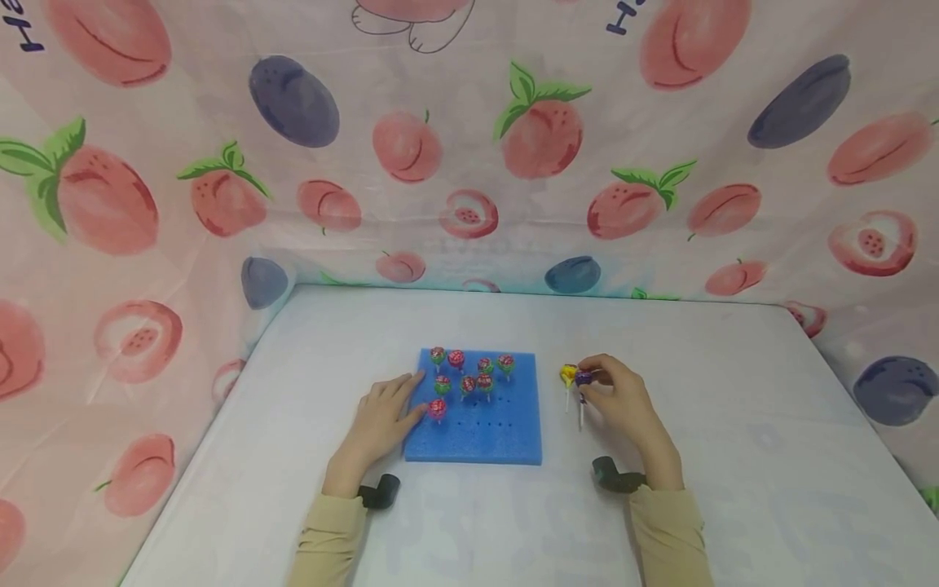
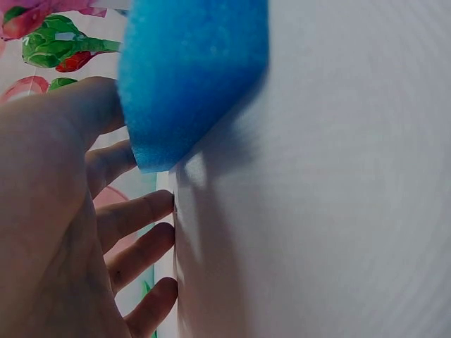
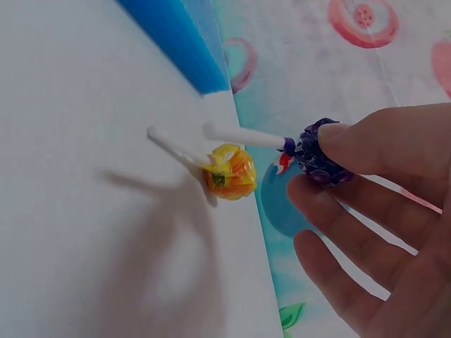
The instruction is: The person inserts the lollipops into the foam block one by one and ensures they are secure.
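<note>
My right hand (image 1: 622,399) pinches a purple-wrapped lollipop (image 3: 320,151) by its candy head between thumb and fingers, its white stick jutting out. Beside it a yellow-wrapped lollipop (image 3: 231,172) lies on the white table. At the left edge of a blue foam board (image 1: 469,444) rests my left hand (image 1: 377,417), fingers extended, thumb against the side near a pink lollipop (image 1: 437,408). Several red-and-green lollipops (image 1: 442,385) stand upright in the board's holes, mostly in its back rows. In the left wrist view the board's corner (image 2: 190,77) hides part of the thumb and index finger.
Small bare holes (image 1: 490,424) dot the front and right of the board. Behind the white table (image 1: 469,522) hangs a fruit-print cloth (image 1: 469,163), which also rises along both sides. A dark camera mount sits at each wrist.
</note>
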Action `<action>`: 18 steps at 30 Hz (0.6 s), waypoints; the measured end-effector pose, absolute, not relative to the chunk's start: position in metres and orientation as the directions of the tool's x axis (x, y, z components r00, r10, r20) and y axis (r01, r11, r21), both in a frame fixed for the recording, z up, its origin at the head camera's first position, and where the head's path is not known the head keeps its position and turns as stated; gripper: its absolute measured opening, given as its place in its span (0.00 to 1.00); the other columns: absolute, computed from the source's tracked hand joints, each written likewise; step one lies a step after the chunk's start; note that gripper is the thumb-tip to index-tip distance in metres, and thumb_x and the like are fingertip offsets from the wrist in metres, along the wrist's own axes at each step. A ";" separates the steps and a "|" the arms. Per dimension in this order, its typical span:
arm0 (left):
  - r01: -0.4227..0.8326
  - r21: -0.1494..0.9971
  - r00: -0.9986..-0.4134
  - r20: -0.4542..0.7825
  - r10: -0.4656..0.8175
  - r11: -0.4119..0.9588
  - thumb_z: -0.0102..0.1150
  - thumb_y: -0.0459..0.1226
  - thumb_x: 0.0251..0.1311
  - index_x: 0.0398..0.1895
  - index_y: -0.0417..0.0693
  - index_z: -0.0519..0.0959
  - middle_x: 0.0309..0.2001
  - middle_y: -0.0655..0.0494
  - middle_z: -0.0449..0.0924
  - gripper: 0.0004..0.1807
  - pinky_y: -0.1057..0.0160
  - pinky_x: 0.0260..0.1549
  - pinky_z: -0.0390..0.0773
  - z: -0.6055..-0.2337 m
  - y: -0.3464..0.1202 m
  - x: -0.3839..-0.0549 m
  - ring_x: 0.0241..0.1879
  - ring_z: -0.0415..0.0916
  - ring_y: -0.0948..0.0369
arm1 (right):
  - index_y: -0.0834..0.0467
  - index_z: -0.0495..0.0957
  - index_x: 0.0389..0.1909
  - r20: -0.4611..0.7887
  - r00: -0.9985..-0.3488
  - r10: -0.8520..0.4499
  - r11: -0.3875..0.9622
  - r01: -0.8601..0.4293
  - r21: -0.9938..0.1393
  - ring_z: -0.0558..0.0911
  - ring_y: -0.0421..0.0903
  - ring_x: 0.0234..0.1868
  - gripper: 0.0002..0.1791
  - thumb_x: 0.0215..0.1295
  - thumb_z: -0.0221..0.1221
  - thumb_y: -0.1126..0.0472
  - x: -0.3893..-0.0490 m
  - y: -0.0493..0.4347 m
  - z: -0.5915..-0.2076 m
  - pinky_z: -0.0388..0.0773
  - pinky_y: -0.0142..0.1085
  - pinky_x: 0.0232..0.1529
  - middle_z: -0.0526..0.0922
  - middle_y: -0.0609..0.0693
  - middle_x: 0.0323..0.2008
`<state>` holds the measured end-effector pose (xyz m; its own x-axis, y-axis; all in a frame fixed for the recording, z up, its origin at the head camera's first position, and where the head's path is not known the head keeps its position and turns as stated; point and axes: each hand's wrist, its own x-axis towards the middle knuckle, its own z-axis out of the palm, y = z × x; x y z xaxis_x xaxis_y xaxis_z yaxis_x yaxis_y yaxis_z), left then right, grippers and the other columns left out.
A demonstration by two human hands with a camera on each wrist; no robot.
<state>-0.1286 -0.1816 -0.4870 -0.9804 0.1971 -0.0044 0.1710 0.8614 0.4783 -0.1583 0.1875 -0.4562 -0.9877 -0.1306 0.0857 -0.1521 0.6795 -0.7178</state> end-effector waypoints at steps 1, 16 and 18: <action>0.172 0.479 -0.980 -0.002 0.197 0.861 0.49 0.52 0.69 0.73 0.55 0.59 0.71 0.45 0.62 0.32 0.38 0.65 0.60 -0.487 -0.182 -0.128 0.68 0.58 0.45 | 0.59 0.74 0.51 0.100 -0.986 -0.135 0.672 -0.165 -0.722 0.79 0.60 0.54 0.16 0.62 0.59 0.68 -0.158 0.187 -0.456 0.75 0.57 0.56 0.80 0.60 0.52; 0.182 0.468 -0.980 0.012 0.200 0.865 0.48 0.52 0.69 0.73 0.55 0.60 0.71 0.46 0.62 0.32 0.38 0.64 0.60 -0.489 -0.182 -0.129 0.68 0.59 0.45 | 0.61 0.76 0.46 0.247 -0.952 -0.180 0.581 -0.306 -0.755 0.82 0.56 0.48 0.16 0.56 0.62 0.74 -0.155 0.173 -0.449 0.78 0.53 0.54 0.83 0.58 0.45; 0.183 0.468 -0.980 0.013 0.200 0.865 0.48 0.52 0.69 0.73 0.56 0.60 0.71 0.46 0.62 0.32 0.38 0.64 0.60 -0.490 -0.182 -0.129 0.68 0.59 0.45 | 0.61 0.76 0.45 0.259 -0.948 -0.186 0.570 -0.319 -0.758 0.82 0.55 0.47 0.16 0.56 0.62 0.75 -0.154 0.170 -0.448 0.78 0.52 0.54 0.83 0.57 0.43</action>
